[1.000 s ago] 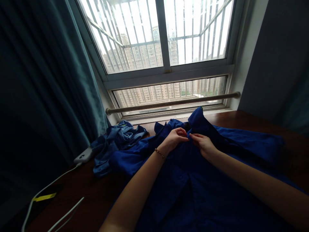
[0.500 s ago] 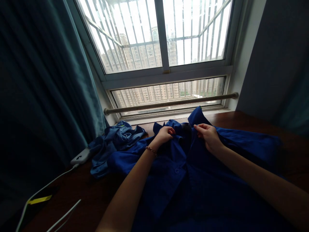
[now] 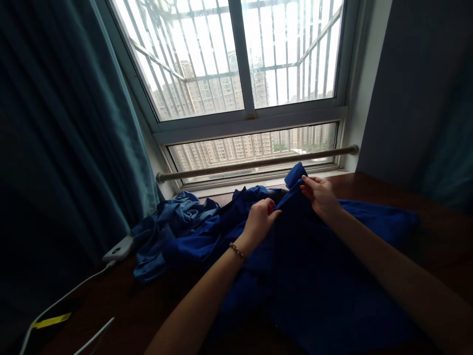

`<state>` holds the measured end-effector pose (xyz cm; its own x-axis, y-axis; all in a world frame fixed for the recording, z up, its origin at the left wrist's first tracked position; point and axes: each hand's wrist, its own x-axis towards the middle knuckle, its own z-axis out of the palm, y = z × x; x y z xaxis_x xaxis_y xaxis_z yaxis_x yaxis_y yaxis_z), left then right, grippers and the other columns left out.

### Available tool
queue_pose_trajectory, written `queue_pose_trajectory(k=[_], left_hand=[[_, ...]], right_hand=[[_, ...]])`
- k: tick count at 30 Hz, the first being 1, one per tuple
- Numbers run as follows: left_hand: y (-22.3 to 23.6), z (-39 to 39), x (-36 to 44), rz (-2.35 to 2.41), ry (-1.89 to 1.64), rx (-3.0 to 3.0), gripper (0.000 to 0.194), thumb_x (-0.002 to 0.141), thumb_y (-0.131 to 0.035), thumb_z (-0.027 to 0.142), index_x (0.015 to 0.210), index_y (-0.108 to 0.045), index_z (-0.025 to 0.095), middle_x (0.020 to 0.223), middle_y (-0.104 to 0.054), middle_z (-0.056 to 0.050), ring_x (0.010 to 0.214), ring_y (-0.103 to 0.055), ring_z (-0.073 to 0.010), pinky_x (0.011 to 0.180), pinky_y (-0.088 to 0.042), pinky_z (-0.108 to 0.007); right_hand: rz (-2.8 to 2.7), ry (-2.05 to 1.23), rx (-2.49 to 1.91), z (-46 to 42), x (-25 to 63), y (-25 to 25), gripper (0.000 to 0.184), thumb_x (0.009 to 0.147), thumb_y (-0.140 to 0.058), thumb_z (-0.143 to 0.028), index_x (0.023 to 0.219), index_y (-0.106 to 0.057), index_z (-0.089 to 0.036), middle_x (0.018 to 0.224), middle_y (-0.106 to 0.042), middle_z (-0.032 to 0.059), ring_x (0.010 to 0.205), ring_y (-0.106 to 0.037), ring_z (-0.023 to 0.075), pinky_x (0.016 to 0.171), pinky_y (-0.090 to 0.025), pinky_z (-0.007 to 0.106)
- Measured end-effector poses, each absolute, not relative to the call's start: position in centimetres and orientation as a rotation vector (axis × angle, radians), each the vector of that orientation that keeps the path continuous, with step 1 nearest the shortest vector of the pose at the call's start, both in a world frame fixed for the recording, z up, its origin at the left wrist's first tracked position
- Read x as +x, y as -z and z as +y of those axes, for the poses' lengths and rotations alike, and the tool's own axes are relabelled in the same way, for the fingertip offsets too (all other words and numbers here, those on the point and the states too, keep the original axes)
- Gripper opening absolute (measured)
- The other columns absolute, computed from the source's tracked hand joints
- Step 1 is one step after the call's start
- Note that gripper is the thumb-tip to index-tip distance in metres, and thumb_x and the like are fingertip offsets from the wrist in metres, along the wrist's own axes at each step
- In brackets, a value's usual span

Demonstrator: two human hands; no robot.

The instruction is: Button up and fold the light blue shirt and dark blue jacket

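The blue garment (image 3: 325,276) lies on the brown worktop (image 3: 121,305) below the window (image 3: 247,88), its long axis running from the near side toward the window, and its raised collar points to the glass. The left hand (image 3: 260,217) pinches the front edge near the collar, and the right hand (image 3: 320,195) pinches the cloth just beside the collar, its fingers bent and nearly closed.

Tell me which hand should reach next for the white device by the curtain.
Probably the left hand: it is nearer the white device, while the right hand is farther off. Both hold the blue garment, so the left must release first.
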<state>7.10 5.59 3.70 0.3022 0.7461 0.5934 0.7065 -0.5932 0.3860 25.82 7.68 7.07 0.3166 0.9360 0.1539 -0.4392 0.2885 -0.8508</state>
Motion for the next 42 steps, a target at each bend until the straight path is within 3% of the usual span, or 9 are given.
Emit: queue_pose_trajectory(k=[2, 6, 10, 14, 18, 22, 30, 42], left_hand=[[-2.9, 4.6, 8.0, 1.381, -1.147, 2.454, 0.021, 0.071, -0.06, 0.033, 0.087, -0.056, 0.02, 0.072, -0.054, -0.001, 0.062, -0.05, -0.014, 0.058, -0.037, -0.024], [-2.0, 4.6, 8.5, 1.384, -1.217, 2.365, 0.011, 0.076, -0.053, 0.029, 0.078, -0.059, 0.02, 0.071, -0.054, -0.001, 0.06, -0.049, -0.0117, 0.057, -0.036, -0.023], [-2.6, 5.5, 8.0, 1.257, -1.264, 2.029, 0.012, 0.074, -0.054, 0.026, 0.071, -0.059, 0.016, 0.068, -0.056, -0.001, 0.061, -0.051, -0.0115, 0.059, -0.04, -0.023], [-3.9, 5.2, 6.9, 1.063, -1.209, 1.437, 0.013, 0.068, -0.06, 0.025, 0.07, -0.058, 0.012, 0.067, -0.057, -0.002, 0.063, -0.055, -0.0117, 0.059, -0.045, -0.023], [-5.5, 4.0, 5.7, 0.912, -1.132, 1.136, 0.016, 0.061, -0.067, 0.019, 0.07, -0.058, 0.01, 0.067, -0.058, -0.003, 0.062, -0.056, -0.0101, 0.064, -0.047, -0.023], [-6.8, 3.2, 5.0, 0.897, -1.043, 1.058, 0.016, 0.058, -0.069, 0.016, 0.067, -0.058, 0.01, 0.062, -0.057, -0.002, 0.057, -0.055, -0.0083, 0.058, -0.045, -0.019], [-7.3, 2.7, 4.6, 0.874, -0.902, 1.263, 0.019, 0.062, -0.069, 0.025, 0.069, -0.059, 0.01, 0.06, -0.055, 0.0, 0.052, -0.049, -0.0046, 0.051, -0.038, -0.016], [-6.7, 2.6, 5.2, 0.798, -0.866, 1.157, 0.027, 0.061, -0.07, 0.033, 0.069, -0.059, 0.009, 0.059, -0.05, 0.001, 0.052, -0.046, -0.004, 0.052, -0.038, -0.017]], right_hand=[[-0.807, -1.089, -0.739, 7.1, 25.7, -7.3, 0.015, 0.062, -0.069, -0.021, 0.068, -0.056, -0.017, 0.059, -0.057, -0.0021, 0.054, -0.057, 0.0076, 0.045, -0.046, 0.014], [-0.854, -1.172, -0.636, 6.8, 25.7, -7.2, 0.018, 0.061, -0.069, -0.019, 0.073, -0.056, -0.018, 0.065, -0.058, -0.0024, 0.059, -0.058, 0.0082, 0.052, -0.05, 0.016], [-0.966, -1.084, -0.587, 6.7, 25.0, -6.3, 0.026, 0.063, -0.068, -0.02, 0.085, -0.054, -0.019, 0.084, -0.059, 0.0003, 0.076, -0.061, 0.0129, 0.07, -0.051, 0.023], [-1.218, -0.509, -0.736, 5.6, 23.6, -5.2, 0.031, 0.072, -0.059, -0.023, 0.101, -0.046, -0.022, 0.099, -0.053, 0.0037, 0.08, -0.059, 0.0144, 0.073, -0.05, 0.03], [-1.794, 0.054, -0.655, 4.0, 22.7, -4.2, 0.009, 0.078, -0.051, -0.017, 0.086, -0.053, -0.02, 0.081, -0.054, 0.0027, 0.071, -0.054, 0.0126, 0.065, -0.046, 0.026], [-2.146, 0.325, -0.456, 3.4, 22.6, -3.5, 0.01, 0.08, -0.05, -0.015, 0.087, -0.056, -0.019, 0.073, -0.056, 0.0032, 0.068, -0.051, 0.0131, 0.062, -0.045, 0.025], [-2.078, 0.279, -0.538, 3.2, 23.2, -3.1, 0.02, 0.079, -0.052, -0.013, 0.099, -0.053, -0.018, 0.085, -0.058, 0.0055, 0.076, -0.054, 0.0137, 0.069, -0.047, 0.026], [-2.052, 0.314, -0.525, 2.2, 22.9, -3.3, 0.021, 0.08, -0.049, -0.012, 0.1, -0.056, -0.017, 0.09, -0.059, 0.0066, 0.082, -0.057, 0.0145, 0.072, -0.048, 0.025]])
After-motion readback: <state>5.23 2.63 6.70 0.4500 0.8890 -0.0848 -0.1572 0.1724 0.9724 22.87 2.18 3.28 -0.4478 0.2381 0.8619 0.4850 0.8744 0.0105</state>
